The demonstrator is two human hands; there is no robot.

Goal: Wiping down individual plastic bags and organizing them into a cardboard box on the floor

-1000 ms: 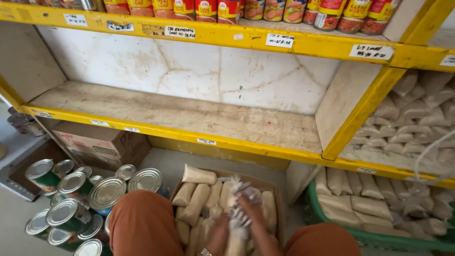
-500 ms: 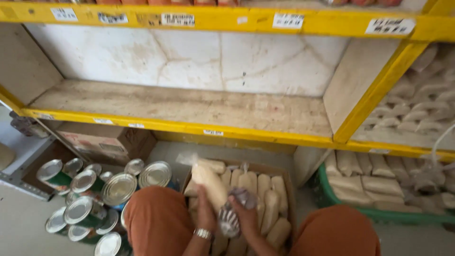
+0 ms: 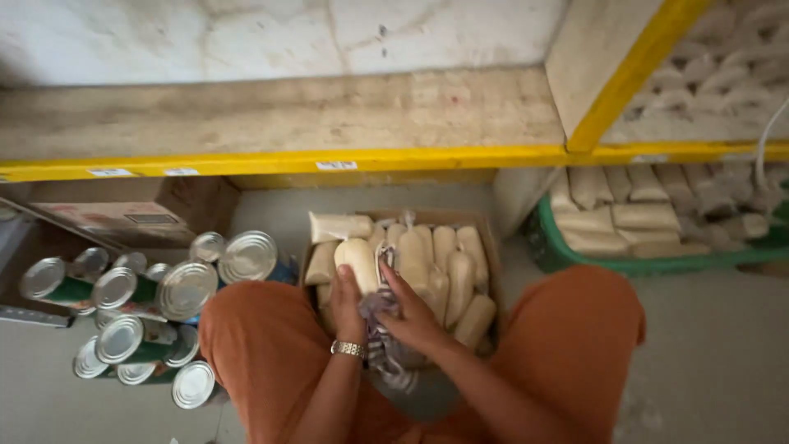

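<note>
A cardboard box (image 3: 491, 247) on the floor between my knees holds several pale, sausage-shaped bags (image 3: 448, 263). My left hand (image 3: 347, 300), with a metal watch at the wrist, grips one pale bag (image 3: 358, 260) at the box's left side. My right hand (image 3: 411, 316) is closed around crumpled clear plastic wrapping (image 3: 382, 341) just beside it, over the box's near edge. Both hands touch each other above the box.
Several silver-topped green tins (image 3: 140, 308) lie stacked on the floor at left, beside a cardboard carton (image 3: 131, 215). A yellow-edged wooden shelf (image 3: 329, 123) runs overhead. A green crate (image 3: 657, 263) with pale bags stands at right. My orange-clad knees (image 3: 575, 329) flank the box.
My view has tilted down and closer to the box. My left hand has closed on a pale bag, while the right keeps hold of the plastic wrapping.
</note>
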